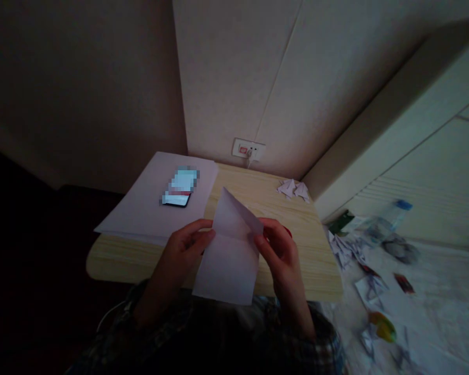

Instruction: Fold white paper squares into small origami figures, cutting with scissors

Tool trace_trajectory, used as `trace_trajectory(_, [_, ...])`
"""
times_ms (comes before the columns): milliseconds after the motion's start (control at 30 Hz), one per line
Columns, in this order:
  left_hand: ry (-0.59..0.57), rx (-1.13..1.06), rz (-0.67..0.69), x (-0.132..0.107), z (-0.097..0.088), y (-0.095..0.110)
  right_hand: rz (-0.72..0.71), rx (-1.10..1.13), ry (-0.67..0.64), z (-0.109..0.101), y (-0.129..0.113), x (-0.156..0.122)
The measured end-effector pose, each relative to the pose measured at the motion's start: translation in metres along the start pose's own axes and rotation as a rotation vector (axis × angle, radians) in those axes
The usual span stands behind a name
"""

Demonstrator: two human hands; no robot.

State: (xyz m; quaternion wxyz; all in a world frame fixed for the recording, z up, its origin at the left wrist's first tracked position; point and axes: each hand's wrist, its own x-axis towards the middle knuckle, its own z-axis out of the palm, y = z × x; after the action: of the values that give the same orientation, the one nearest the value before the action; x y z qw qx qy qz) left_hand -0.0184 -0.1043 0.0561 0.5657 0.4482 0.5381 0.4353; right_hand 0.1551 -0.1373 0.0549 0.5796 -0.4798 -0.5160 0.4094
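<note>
A white sheet of paper (230,265), with a crease across it and its top folded slantwise to a point, is held up over the near side of the wooden table (305,260). My left hand (185,247) pinches its left edge between thumb and fingers. On the opposite edge, my right hand (277,242) grips the paper near the folded corner. Behind the right fingers a bit of a red object (288,232) shows, mostly hidden, so its kind is unclear.
A stack of white paper (140,208) lies at the table's left, with a phone (180,188) on it, screen lit. Small folded paper figures (287,188) sit at the far right corner. A wall socket (249,149) holds a plug. Right of the table are a plastic bottle (389,221) and scattered papers.
</note>
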Motion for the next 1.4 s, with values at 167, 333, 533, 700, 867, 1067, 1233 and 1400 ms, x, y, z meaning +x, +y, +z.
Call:
trace_trajectory(167, [-0.064, 0.021, 0.012, 0.0, 0.001, -0.003, -0.08, -0.1, -0.03, -0.003, -0.003, -0.003])
trace_trajectory(333, [-0.096, 0.032, 0.011, -0.002, 0.002, 0.001, 0.041, -0.026, -0.039, 0.002, -0.001, -0.002])
trace_trajectory(533, [-0.266, 0.002, 0.053, -0.004, 0.0, -0.002, 0.091, -0.054, 0.01, 0.007, 0.004, 0.001])
trace_trajectory(700, [-0.418, -0.059, 0.007, -0.004, 0.001, -0.004, 0.021, -0.165, 0.03, 0.008, 0.006, 0.0])
trace_trajectory(867, [-0.215, 0.034, 0.08, -0.002, 0.001, 0.0, -0.005, -0.185, 0.001, 0.007, 0.003, -0.002])
trace_trajectory(1067, [-0.024, 0.009, 0.068, 0.003, -0.002, -0.008, -0.104, -0.249, 0.044, -0.005, 0.008, -0.004])
trace_trajectory(1233, [0.078, -0.153, 0.035, 0.002, -0.002, -0.008, -0.109, -0.192, 0.006, -0.009, 0.01, -0.008])
trace_trajectory(1400, [0.104, -0.115, 0.082, -0.001, -0.001, -0.004, -0.012, -0.095, -0.026, -0.002, 0.009, -0.009])
